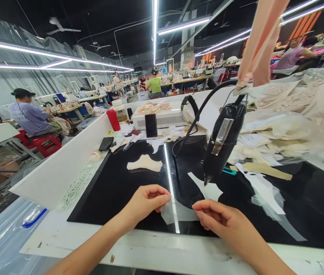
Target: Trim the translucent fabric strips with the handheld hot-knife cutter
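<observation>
A thin translucent white sheet piece (180, 211) stretches between my two hands, low over the glossy black board (98, 206). My left hand (148, 200) pinches its left corner between thumb and fingers. At the right end, my right hand (216, 217) grips the other corner the same way. Just beyond the sheet lies a white cut piece (206, 187), beneath the tip of a hanging black glue gun (223, 141). A cream fabric piece (144, 163) rests farther back on the board.
White and translucent cut pieces (267, 191) lie at the right, near a teal cutter (229, 171). A phone (151, 125) stands at the back. Pale green elastic (78, 185) is heaped along the left white wall (61, 164). Fabric stacks (282, 133) fill the right side.
</observation>
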A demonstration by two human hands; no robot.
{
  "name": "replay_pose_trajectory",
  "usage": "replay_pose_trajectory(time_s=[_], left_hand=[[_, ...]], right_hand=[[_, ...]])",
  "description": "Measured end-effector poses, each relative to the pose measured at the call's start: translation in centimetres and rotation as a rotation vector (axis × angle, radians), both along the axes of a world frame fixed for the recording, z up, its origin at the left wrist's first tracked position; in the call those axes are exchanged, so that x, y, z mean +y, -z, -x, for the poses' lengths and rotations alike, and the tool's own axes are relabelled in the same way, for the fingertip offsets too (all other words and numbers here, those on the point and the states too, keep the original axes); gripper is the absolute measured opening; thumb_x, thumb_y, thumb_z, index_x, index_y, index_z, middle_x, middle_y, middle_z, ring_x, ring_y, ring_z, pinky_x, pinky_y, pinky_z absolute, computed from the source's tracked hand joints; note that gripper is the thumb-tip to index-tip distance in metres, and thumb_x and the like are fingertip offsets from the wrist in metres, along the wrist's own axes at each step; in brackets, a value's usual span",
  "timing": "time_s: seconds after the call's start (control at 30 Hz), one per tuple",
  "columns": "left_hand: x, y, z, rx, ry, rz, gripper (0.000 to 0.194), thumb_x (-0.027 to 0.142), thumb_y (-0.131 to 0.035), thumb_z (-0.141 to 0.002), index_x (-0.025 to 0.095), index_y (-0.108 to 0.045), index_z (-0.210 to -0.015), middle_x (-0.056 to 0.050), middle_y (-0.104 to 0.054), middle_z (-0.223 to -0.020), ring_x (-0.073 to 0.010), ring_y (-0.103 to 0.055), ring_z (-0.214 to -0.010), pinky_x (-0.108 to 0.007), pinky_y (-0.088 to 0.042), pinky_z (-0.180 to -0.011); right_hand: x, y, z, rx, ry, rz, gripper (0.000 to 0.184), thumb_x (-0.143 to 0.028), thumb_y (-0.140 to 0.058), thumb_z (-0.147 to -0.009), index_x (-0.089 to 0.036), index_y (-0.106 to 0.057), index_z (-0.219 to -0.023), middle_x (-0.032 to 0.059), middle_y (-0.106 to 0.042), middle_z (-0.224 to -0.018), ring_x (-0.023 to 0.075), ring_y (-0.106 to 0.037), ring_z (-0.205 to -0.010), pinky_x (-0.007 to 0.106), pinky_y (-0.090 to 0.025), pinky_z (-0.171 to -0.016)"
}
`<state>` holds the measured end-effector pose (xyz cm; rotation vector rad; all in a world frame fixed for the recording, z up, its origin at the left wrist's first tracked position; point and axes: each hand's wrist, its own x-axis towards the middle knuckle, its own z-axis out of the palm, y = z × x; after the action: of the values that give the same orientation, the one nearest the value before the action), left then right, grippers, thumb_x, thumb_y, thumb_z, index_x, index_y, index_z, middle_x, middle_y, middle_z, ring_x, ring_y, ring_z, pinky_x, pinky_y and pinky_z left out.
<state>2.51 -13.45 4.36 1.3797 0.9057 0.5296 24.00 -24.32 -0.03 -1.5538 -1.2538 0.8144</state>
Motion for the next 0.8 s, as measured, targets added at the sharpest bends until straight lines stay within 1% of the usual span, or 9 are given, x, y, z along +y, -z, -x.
replay_pose_trajectory(time_s=[0.13, 0.27, 0.4, 0.5, 0.57, 0.63, 0.7, 0.77, 0.8], left_hand=[[0.2, -0.2, 0.4, 0.046, -0.02, -0.01, 0.032, 0.044, -0.078, -0.078, 0.015, -0.069, -0.083, 0.002, -0.06, -0.069, -0.0082, -0.048, -0.058, -0.022, -0.039, -0.057], [0.4, -0.3, 0.8, 0.082, -0.046, -0.017, 0.024, 0.039, -0.072, -0.077, 0.016, -0.065, -0.08, 0.003, -0.057, -0.066, -0.0083, -0.046, -0.057, -0.021, -0.037, -0.053], [0.6, -0.4, 1.0, 0.112, -0.059, -0.019, 0.018, 0.033, -0.068, -0.077, 0.016, -0.063, -0.079, 0.004, -0.055, -0.066, -0.0076, -0.044, -0.057, -0.019, -0.034, -0.05], [0.7, -0.3, 1.1, 0.13, -0.061, -0.019, 0.018, 0.033, -0.069, -0.078, 0.016, -0.063, -0.08, 0.003, -0.057, -0.07, -0.0071, -0.044, -0.058, -0.018, -0.03, -0.048], [0.7, -0.3, 1.2, 0.137, -0.055, -0.023, 0.02, 0.035, -0.071, -0.079, 0.017, -0.063, -0.082, 0.004, -0.055, -0.069, -0.0068, -0.042, -0.056, -0.018, -0.025, -0.046], [0.7, -0.4, 1.2, 0.139, -0.04, -0.036, 0.025, 0.039, -0.075, -0.08, 0.017, -0.064, -0.083, 0.006, -0.051, -0.064, -0.0064, -0.04, -0.054, -0.018, -0.022, -0.045], [0.6, -0.6, 1.2, 0.123, 0.006, -0.063, 0.03, 0.044, -0.077, -0.082, 0.016, -0.067, -0.086, 0.006, -0.051, -0.06, -0.0065, -0.041, -0.052, -0.018, -0.022, -0.044], [0.4, -0.9, 1.2, 0.055, 0.094, -0.097, 0.033, 0.047, -0.076, -0.086, 0.015, -0.069, -0.09, 0.002, -0.059, -0.064, -0.0076, -0.048, -0.053, -0.018, -0.029, -0.045], [0.2, -1.0, 1.2, 0.005, 0.145, -0.108, 0.034, 0.048, -0.075, -0.088, 0.014, -0.069, -0.091, -0.001, -0.064, -0.069, -0.009, -0.053, -0.056, -0.019, -0.033, -0.047]], right_hand=[[0.5, -0.7, 0.5, 0.035, -0.032, 0.092, 0.019, -0.042, -0.065, -0.081, -0.028, -0.076, -0.075, -0.0012, -0.065, -0.061, 0.0165, -0.058, -0.058, 0.025, -0.048, -0.056], [0.7, -1.3, 1.2, 0.004, -0.025, 0.061, 0.016, -0.039, -0.064, -0.078, -0.028, -0.073, -0.07, -0.0023, -0.061, -0.059, 0.0155, -0.053, -0.055, 0.025, -0.043, -0.053], [0.8, -1.6, 1.7, -0.011, -0.02, 0.031, 0.017, -0.037, -0.063, -0.078, -0.028, -0.071, -0.067, -0.0017, -0.063, -0.059, 0.016, -0.053, -0.056, 0.026, -0.043, -0.054], [0.7, -1.6, 1.7, -0.045, -0.021, 0.037, 0.017, -0.038, -0.063, -0.078, -0.028, -0.072, -0.067, -0.0013, -0.062, -0.059, 0.0162, -0.051, -0.056, 0.027, -0.042, -0.053], [0.6, -1.7, 1.7, -0.032, -0.03, 0.032, 0.015, -0.037, -0.065, -0.078, -0.028, -0.072, -0.068, -0.0014, -0.063, -0.06, 0.016, -0.051, -0.056, 0.027, -0.042, -0.054], [0.4, -1.8, 1.6, 0.021, -0.087, 0.028, 0.013, -0.036, -0.066, -0.078, -0.028, -0.073, -0.069, -0.0016, -0.065, -0.063, 0.0158, -0.054, -0.058, 0.026, -0.043, -0.056], [0.4, -2.0, 1.3, 0.078, -0.214, 0.019, 0.014, -0.035, -0.068, -0.08, -0.029, -0.074, -0.07, -0.0014, -0.068, -0.067, 0.0159, -0.059, -0.062, 0.025, -0.045, -0.058], [0.5, -2.1, 0.9, 0.093, -0.339, -0.002, 0.019, -0.039, -0.067, -0.086, -0.029, -0.076, -0.074, -0.0007, -0.071, -0.074, 0.0163, -0.062, -0.068, 0.024, -0.047, -0.062], [0.6, -2.1, 0.7, 0.088, -0.364, -0.01, 0.022, -0.043, -0.064, -0.09, -0.03, -0.077, -0.079, 0.0, -0.072, -0.078, 0.017, -0.064, -0.071, 0.025, -0.048, -0.063]])
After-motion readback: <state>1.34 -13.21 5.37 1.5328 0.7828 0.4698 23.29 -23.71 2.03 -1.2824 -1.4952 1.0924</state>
